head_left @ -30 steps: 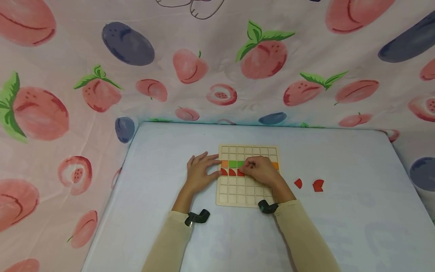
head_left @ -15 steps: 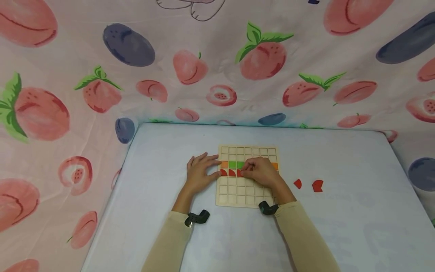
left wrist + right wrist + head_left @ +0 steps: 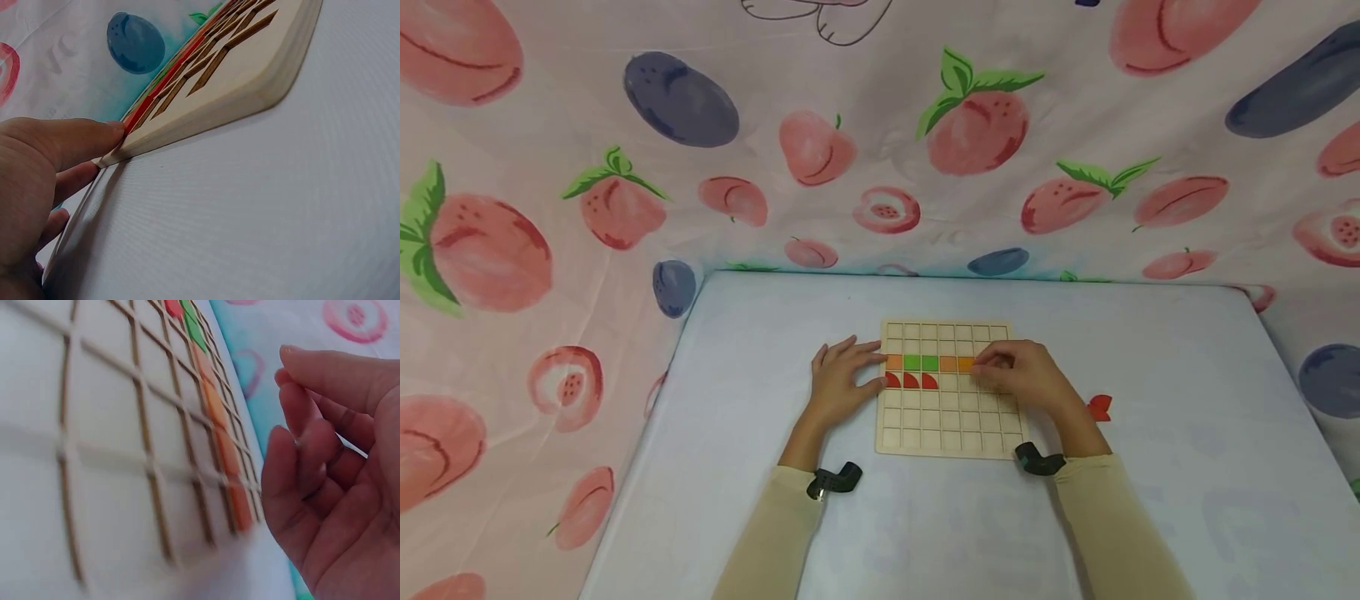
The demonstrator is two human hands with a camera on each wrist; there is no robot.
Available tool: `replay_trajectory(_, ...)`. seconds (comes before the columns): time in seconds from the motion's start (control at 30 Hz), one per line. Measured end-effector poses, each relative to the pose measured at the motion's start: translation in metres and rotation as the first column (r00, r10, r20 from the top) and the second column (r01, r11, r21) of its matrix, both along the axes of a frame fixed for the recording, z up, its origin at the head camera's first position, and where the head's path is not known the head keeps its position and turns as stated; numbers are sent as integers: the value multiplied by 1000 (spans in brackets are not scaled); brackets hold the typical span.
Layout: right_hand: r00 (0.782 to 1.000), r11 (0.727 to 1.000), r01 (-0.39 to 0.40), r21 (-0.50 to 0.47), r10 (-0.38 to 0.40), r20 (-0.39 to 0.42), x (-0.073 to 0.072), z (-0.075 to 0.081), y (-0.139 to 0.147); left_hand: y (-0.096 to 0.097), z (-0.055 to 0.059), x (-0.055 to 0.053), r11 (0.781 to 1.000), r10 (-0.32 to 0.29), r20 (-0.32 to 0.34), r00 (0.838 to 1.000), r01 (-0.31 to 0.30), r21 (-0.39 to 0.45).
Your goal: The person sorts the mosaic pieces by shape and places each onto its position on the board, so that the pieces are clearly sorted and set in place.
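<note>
A light wooden grid board (image 3: 943, 423) lies flat on the table. One row holds orange and green square tiles (image 3: 921, 363); in the row below it, at the left, sit three red quarter-circle pieces (image 3: 911, 381). My left hand (image 3: 841, 382) rests at the board's left edge, with the thumb (image 3: 94, 139) against the rim in the left wrist view. Over the board's right side hovers my right hand (image 3: 1026, 375), its fingers loosely bent. In the right wrist view no piece shows between the right fingers (image 3: 294, 409).
Loose red pieces (image 3: 1100, 408) lie on the white table (image 3: 1187, 358) right of the board, partly behind my right wrist. A fruit-patterned cloth (image 3: 820, 83) hangs behind the table and along its left side.
My right hand has left the third red piece and moved right across the board, uncovering more orange tiles. It now hides one loose red piece. My left hand has stayed put.
</note>
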State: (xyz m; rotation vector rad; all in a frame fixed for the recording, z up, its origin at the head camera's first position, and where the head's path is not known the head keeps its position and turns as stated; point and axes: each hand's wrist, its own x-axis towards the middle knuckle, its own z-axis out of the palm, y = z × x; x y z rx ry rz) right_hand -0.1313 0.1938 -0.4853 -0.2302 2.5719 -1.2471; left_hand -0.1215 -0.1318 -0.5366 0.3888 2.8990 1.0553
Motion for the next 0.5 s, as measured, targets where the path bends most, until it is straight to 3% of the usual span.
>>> replay_trajectory(0.23, 999, 991, -21, 134, 24, -22, 2, 13, 39, -1, -2, 0, 1000, 3, -9, 1000, -3, 4)
replay_trajectory(0.5, 1000, 957, -22, 289, 25, -7, 9, 18, 79, 0, -2, 0, 1000, 7, -10, 1000, -7, 16)
